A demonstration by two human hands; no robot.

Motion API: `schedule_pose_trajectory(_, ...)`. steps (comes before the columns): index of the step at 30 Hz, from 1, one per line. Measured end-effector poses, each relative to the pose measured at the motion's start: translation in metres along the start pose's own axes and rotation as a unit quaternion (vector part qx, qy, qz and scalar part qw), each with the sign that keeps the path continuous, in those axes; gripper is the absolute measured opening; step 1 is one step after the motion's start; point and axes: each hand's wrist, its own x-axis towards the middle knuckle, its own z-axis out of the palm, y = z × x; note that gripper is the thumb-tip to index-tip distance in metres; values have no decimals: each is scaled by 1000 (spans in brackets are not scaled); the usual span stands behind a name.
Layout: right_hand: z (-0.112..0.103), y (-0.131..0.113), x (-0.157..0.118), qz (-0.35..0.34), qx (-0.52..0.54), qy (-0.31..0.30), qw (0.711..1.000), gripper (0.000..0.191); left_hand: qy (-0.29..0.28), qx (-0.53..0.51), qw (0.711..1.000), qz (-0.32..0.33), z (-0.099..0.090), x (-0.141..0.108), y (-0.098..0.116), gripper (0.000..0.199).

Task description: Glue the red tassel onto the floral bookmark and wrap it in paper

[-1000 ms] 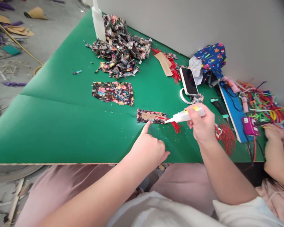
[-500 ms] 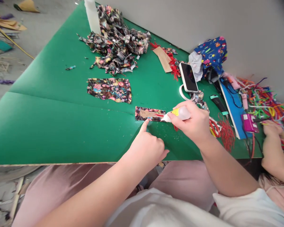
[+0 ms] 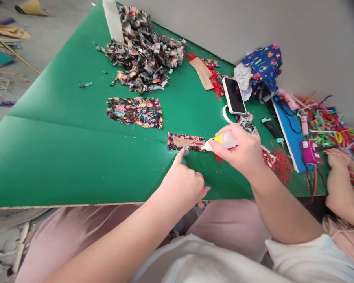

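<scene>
A small strip (image 3: 181, 140) with a floral fabric border around a brown card middle lies flat on the green table. Red cord lies across its right part, and a red tassel (image 3: 218, 158) shows past that end. With its index finger stretched out, my left hand (image 3: 185, 180) touches the strip's near edge; the other fingers are curled and the thumb sticks out. In my right hand (image 3: 243, 151) is a squeeze glue bottle (image 3: 225, 140) with a yellow label, its white nozzle tilted down at the strip's right end.
A floral fabric piece (image 3: 135, 113) lies beyond the strip. Behind it are a heap of fabric scraps (image 3: 147, 51) and a white bottle (image 3: 113, 21). To the right are a phone (image 3: 235, 95), a cutter (image 3: 272, 129), red threads (image 3: 282, 165) and another person's arm (image 3: 340, 184).
The whole view has shifted very slightly. Both hands, the glue bottle and the strip keep nearly the same places relative to one another.
</scene>
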Motion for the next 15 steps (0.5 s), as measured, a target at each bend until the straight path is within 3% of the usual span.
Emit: schedule_pose_trajectory(15, -5, 2, -5, -19, 32, -20, 999, 21, 1, 14, 1000, 9, -1, 0, -1, 39)
